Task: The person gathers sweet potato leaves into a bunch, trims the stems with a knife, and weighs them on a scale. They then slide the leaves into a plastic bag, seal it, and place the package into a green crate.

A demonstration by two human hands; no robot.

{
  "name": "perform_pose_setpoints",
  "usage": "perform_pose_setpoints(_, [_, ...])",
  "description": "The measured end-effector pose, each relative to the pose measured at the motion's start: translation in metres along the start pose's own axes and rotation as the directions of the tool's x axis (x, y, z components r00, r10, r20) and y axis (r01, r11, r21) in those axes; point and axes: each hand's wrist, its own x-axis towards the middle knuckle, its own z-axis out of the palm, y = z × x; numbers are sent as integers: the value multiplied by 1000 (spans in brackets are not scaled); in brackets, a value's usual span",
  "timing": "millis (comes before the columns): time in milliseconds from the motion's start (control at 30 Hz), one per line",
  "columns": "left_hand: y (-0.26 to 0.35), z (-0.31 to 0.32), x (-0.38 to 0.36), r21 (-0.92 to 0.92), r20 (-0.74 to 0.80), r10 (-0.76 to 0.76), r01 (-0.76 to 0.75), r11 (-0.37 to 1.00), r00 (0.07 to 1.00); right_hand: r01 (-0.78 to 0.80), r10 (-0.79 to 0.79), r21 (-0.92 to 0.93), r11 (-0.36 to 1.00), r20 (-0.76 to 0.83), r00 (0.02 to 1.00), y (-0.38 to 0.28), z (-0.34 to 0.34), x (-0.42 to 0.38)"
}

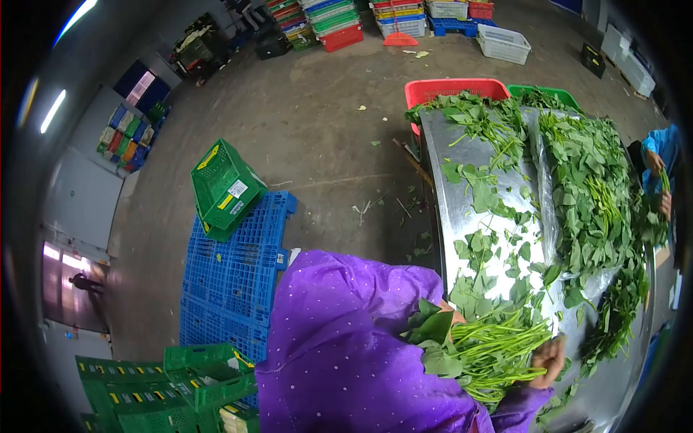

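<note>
A thick bunch of leafy greens lies across my front at the near end of the metal table, with its long stems pointing right and its leaves to the left. My left hand is mostly hidden behind the leaves and appears wrapped round the leafy end of the bunch. At the cut stem ends, my right hand has its fingers curled; what they hold, if anything, is hidden. Loose leaves are scattered over the metal table just beyond the bunch.
A long heap of greens covers the table's right side. Across it, a person in blue holds greens. Red and green crates stand at the far end. On my left are a blue pallet and green crates.
</note>
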Motion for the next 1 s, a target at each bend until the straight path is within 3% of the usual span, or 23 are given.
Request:
perform_pose_setpoints(33, [5,1,-7,5,-17,-12,12,1000,1000,41,-43,128,991,7,999,-9,-16,8])
perform_pose_setpoints(67, [14,-11,-11,9,-34,-24,25,1000,999,44,-71,187,981,138,988,-32,-26,14])
perform_pose_setpoints(100, [17,-3,-20,11,-50,-37,37,999,998,48,-48,-21,999,7,999,-38,-11,12])
perform_pose_setpoints(167, [26,-3,-19,8,-60,-65,66,998,996,-29,-94,-416,909,-271,958,-40,17,7])
perform_pose_setpoints(200, [29,-2,-13,10,-57,-72,73,997,996,-321,213,-846,427,-251,944,-44,20,14])
perform_pose_setpoints(233, [36,-2,-22,18,-60,-75,76,997,995,-98,277,-976,-197,-151,949,-49,-28,17])
perform_pose_setpoints(300, [43,-4,-13,32,-83,-91,94,995,992,204,11,-912,-357,214,977,-50,11,13])
perform_pose_setpoints(367, [53,-7,-12,22,-102,-132,135,991,986,185,14,-967,176,190,982,-48,106,1])
perform_pose_setpoints(433, [64,-11,-9,28,-102,-159,162,986,982,398,333,-905,149,425,842,-42,155,-5])
perform_pose_setpoints(500, [75,-24,6,42,-124,-172,178,983,977,374,586,-905,202,418,694,-15,146,9])
perform_pose_setpoints(600, [72,6,9,66,-192,-177,193,979,965,83,853,-987,141,164,496,-3,98,13])
perform_pose_setpoints(633, [111,-80,17,66,-218,-182,200,977,959,-11,873,-977,213,185,451,-1,82,11])
perform_pose_setpoints(667, [109,-71,20,63,-239,-189,209,976,952,-51,860,-968,245,193,472,1,80,6])
perform_pose_setpoints(700, [75,12,33,58,-255,-201,222,973,946,-98,846,-955,280,197,496,3,78,0])
perform_pose_setpoints(733, [66,33,50,53,-259,-218,239,969,941,-144,881,-964,224,138,452,5,64,-4])
perform_pose_setpoints(800, [82,14,54,56,-276,-235,259,964,932,-204,934,-973,107,28,357,12,39,-4])
perform_pose_setpoints(833, [84,16,61,58,-287,-242,269,961,927,-178,959,-983,52,-1,285,16,34,-7])
perform_pose_setpoints(900, [127,-67,62,62,-309,-260,292,954,915,-129,962,-992,-6,-41,268,7,33,-20])
perform_pose_setpoints(933, [124,-57,77,60,-319,-270,304,951,908,-53,955,-998,-33,-48,293,7,6,-26])
perform_pose_setpoints(1000, [132,-55,79,55,-339,-292,328,943,894,-80,944,-994,76,46,327,10,-23,-46])
